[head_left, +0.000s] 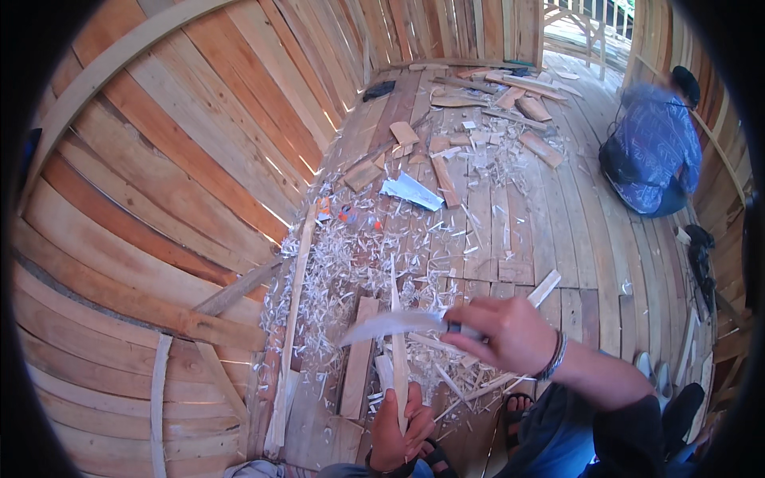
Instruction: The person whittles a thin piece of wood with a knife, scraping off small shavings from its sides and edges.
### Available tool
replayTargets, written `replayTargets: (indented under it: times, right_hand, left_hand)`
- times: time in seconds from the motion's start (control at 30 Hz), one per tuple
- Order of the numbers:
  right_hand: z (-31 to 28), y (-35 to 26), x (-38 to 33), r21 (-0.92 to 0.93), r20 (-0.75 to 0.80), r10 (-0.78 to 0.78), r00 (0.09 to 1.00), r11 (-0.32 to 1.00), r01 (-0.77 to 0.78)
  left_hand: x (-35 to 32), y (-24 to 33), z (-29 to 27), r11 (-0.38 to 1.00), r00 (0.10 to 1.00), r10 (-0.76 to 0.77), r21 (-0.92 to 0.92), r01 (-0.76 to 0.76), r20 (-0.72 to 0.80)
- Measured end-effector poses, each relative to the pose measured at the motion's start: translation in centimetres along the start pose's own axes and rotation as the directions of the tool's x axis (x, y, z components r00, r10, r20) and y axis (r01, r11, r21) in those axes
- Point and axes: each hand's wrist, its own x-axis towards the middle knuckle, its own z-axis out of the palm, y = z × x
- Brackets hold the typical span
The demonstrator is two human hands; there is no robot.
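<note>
Plank walls (207,159), plank floor (590,255), wood scrap scattered about. Left hand (398,430) nearest: fingers curled round the lower end of a pale wooden strip (399,366), which points up and away from them. Right hand (510,331), up and right of the left fingers: fingers wrapped round the handle of a knife (390,324), blade out to their left, crossing over the strip (touching or just above it, cannot tell). Dark bracelet (551,358) on the right wrist. Sandal (522,404) below the right fingers. Brown board (360,358) flat on the floor, just left of and beyond the left fingers. Further left of them, a long batten (296,319) near the wall. Wood shavings (319,279) lie thick beyond the left fingers, thinner toward the right. Past the blade, well apart from either hand's fingers: silvery sheet (412,192), bent-looking. Beyond that, offcuts (542,149) in a loose spread. Far off, up and right of the right fingers, a person (655,147) in a blue patterned top, low to the floor, back mostly turned.
</note>
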Motion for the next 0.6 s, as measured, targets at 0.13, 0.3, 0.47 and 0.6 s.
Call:
replayTargets:
  times: [0.13,0.3,0.47,0.6]
  right_hand:
    - [0.0,2.3,1.0,0.021,-0.156,0.071,0.985,0.997,-0.069]
    - [0.0,1.2,0.1,0.055,-0.062,0.074,0.995,0.996,-0.071]
    - [-0.3,0.5,-0.1,0.080,-0.044,0.035,0.998,0.996,-0.031]
    - [-0.6,0.6,-0.1,0.041,-0.039,0.081,0.996,0.996,-0.080]
  left_hand:
    - [0.1,-0.1,0.2,0.999,1.000,-0.011,0.033,0.012,-0.008]
    - [0.0,0.0,0.0,0.999,0.999,-0.049,-0.016,0.049,-0.001]
    - [-0.2,-0.1,-0.1,1.000,1.000,-0.001,0.011,0.001,0.024]
    - [-0.3,-0.2,0.3,0.999,0.999,-0.036,-0.007,0.036,0.029]
